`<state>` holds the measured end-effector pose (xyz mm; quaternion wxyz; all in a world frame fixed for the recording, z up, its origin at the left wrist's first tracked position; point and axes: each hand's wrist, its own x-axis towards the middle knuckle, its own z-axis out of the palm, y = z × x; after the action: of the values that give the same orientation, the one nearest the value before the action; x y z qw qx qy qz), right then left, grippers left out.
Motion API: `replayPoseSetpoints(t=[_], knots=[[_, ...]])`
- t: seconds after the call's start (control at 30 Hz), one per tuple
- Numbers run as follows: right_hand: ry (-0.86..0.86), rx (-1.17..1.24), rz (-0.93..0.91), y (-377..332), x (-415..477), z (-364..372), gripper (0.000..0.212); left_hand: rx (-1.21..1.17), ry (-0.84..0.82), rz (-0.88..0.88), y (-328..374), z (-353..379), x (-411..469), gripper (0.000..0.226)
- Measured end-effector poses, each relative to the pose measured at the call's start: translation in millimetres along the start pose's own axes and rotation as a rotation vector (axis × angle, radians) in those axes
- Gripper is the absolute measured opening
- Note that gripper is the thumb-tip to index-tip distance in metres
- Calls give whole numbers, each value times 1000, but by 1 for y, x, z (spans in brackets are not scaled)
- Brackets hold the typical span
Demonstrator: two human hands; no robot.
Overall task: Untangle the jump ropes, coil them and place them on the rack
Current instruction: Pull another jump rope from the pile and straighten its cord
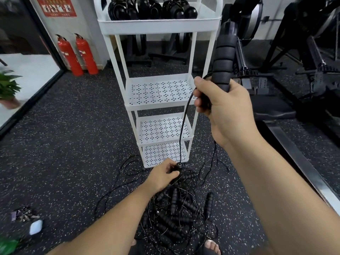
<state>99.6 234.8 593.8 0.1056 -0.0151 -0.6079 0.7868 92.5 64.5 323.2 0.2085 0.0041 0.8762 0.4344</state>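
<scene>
Right hand point(226, 109) is up high on the right, its grip clamped around the lower end of a raised handle point(223, 57). That's a fat black foam cylinder, ribbed into soft rings, standing almost upright with a smooth hard cap at the top. A thin, glossy black cord point(184, 126) drops out of that fist and runs straight down in front of the rack.

Down it goes to the left hand point(162, 174), low and near the rack's foot. The fingers are curled and the grip is closed on the tip of a second handle point(178, 166), just where the cord enters its round end.

Below and nearer lies the tangle of jump ropes point(174, 214). It's a heap of ribbed foam handles criss-crossed by wiry loops that spill left and right over the floor point(73, 144). One loose handle point(208, 203) lies just right of the heap. The floor is dark rubber, grainy and flecked with white.

The rack point(158, 27) stands just beyond the heap, white and slim-legged, with four tiers. The three lower shelves are flat sheets punched with small diamond patterns. The rimmed top tier holds coiled ropes point(152, 8), shiny black bundles side by side.

Two red fire extinguishers point(68, 56) stand against the far left wall, smooth cylinders. Dark metal gym machines point(303, 52) fill the far right. A leafy plant point(8, 85) sits at the left edge. At near left, a bunch of keys point(24, 214) lies beside a small rounded white case point(35, 227).
</scene>
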Motion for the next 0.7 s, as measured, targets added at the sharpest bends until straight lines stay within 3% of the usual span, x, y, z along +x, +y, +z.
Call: replayPoseSetpoints(t=[0.23,0.47,0.7], knots=[[21,-26,-18,6,4,-9,12,-160,90,107,49,-32,-11,13],[43,-52,-29,28,-2,-12,11,-392,199,154,94,-68,-32,33],[48,-203,-31,65,-19,-16,22,-537,293,229,122,-84,-53,20]])
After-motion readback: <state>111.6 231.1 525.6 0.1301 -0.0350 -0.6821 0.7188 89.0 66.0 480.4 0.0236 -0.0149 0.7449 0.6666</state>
